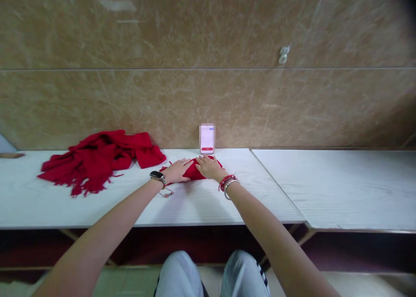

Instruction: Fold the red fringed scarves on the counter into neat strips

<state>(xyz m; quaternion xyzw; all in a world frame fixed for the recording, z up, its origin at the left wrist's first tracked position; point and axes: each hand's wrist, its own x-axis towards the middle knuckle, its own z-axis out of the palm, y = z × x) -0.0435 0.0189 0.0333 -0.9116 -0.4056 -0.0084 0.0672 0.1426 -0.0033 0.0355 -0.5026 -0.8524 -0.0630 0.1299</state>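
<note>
A folded piece of red fringed cloth, like a scarf (194, 172), lies on the white tabletop under both of my hands. My left hand (178, 170) rests flat on its left part with the fingers stretched out. On the right part lies my right hand (209, 167), palm down, fingers spread. Both hands cover much of the cloth; some fringe shows at its left end. Farther left, a second red fringed scarf (107, 156) sits in a loose, crumpled heap.
A phone (207, 138) with a lit screen leans upright against the tiled wall (208, 102), just behind the folded cloth. The white table (341, 184) has a seam right of my hands. A small white figure (284, 54) is on the wall. Open shelf space lies below the table.
</note>
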